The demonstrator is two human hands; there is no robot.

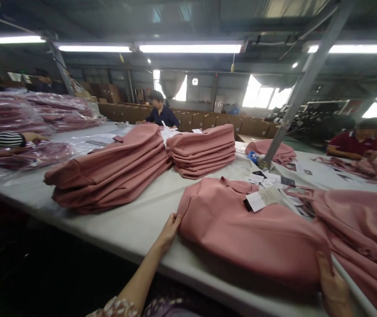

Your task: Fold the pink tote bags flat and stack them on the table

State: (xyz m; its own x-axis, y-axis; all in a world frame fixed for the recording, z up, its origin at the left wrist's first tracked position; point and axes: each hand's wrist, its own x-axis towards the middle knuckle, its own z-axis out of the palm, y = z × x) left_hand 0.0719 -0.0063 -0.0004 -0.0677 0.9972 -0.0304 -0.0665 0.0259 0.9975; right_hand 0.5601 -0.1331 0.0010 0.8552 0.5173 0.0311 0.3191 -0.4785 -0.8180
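A pink bag with paper tags on its top lies in front of me, just over the white table. My left hand grips its left end, thumb on the near side and fingers partly hidden behind the edge. At the opposite end, my right hand holds the lower right corner, its thumb against the pink surface; the other fingers are mostly out of sight. To the left stands a stack of similar pink bags, with a second stack beside it.
More pink bags lie at the right. Loose tags are strewn by a slanted metal post. Plastic-wrapped bags pile up at far left, near a striped sleeve. Co-workers sit across the white table.
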